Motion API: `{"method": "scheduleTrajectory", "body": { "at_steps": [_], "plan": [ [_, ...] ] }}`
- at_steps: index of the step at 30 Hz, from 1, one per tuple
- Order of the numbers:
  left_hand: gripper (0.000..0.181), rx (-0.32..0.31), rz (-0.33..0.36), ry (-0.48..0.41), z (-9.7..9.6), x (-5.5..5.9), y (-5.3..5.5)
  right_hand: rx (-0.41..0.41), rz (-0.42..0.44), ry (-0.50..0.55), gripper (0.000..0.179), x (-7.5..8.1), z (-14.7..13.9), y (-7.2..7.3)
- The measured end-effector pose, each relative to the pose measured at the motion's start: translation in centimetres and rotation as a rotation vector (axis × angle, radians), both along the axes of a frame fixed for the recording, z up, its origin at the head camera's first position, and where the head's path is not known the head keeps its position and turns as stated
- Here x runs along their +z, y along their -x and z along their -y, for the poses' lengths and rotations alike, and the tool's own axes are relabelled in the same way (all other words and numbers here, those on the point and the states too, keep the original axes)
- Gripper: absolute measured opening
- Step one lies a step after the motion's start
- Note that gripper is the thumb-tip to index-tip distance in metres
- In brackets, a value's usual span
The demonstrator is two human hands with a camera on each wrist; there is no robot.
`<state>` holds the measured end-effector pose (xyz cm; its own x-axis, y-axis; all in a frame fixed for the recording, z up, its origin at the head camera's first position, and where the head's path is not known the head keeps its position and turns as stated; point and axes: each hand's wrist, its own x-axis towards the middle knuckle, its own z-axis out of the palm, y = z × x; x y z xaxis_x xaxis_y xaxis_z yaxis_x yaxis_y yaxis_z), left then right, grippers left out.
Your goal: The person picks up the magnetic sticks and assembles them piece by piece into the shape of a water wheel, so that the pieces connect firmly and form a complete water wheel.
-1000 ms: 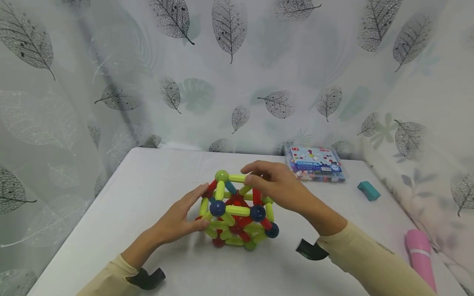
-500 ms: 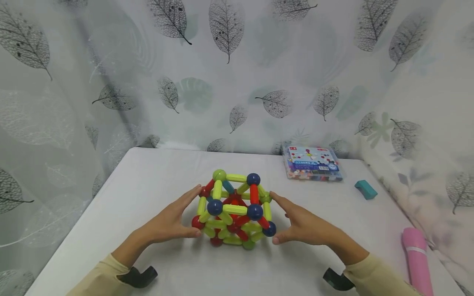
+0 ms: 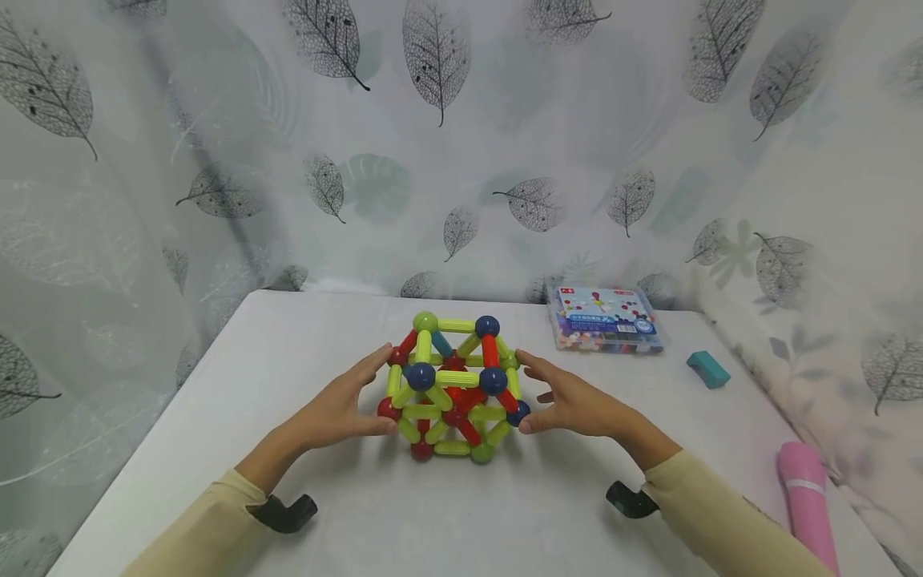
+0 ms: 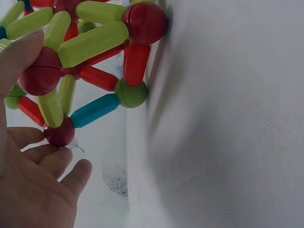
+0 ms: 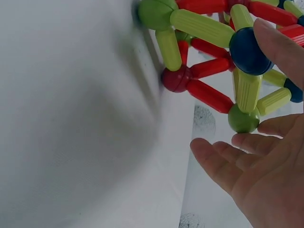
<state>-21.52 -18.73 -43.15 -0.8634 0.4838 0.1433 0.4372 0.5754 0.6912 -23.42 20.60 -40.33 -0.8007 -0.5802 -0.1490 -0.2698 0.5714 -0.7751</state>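
A ball-and-stick magnetic toy structure [image 3: 454, 378] of yellow-green, red and teal rods stands over the white table [image 3: 461, 529]. My left hand [image 3: 335, 409] holds its left side. In the left wrist view, that thumb lies on one red ball [image 4: 40, 78] and fingertips touch another red ball [image 4: 60, 134]. On the opposite side, my right hand [image 3: 584, 407] holds the structure too. The right wrist view has its thumb against a dark blue ball [image 5: 248, 52], with fingertips at a green ball [image 5: 243, 119].
Towards the back right lies a clear plastic case [image 3: 606, 320] with a printed label. A teal block [image 3: 708, 369] is to its right. Nearer, a pink roll [image 3: 806, 489] lies along the right edge. A leaf-patterned curtain [image 3: 404, 240] hangs behind the table.
My right hand has come off the top rod and down to the structure's right side. A dark blue ball shows at that top corner. Since half a second ago, the structure has shifted upward in the view.
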Motion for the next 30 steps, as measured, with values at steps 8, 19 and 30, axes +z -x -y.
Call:
{"method": "scheduleTrajectory", "body": {
  "at_steps": [8, 19, 30],
  "plan": [
    [0.113, -0.012, 0.047, -0.064, 0.0, -0.2, 0.3, 0.030, 0.039, 0.061, 0.106, -0.4, -0.1, 0.8],
    [0.126, 0.016, 0.191, -0.142, -0.4, -1.7, 0.1, 0.003, 0.089, 0.155, 0.119, -2.2, 0.1, 0.2],
    [0.140, 0.063, 0.150, -0.091, -1.5, -2.6, 0.0, -0.031, -0.041, 0.139, 0.129, -3.1, 1.3, -0.3]
  ]
}}
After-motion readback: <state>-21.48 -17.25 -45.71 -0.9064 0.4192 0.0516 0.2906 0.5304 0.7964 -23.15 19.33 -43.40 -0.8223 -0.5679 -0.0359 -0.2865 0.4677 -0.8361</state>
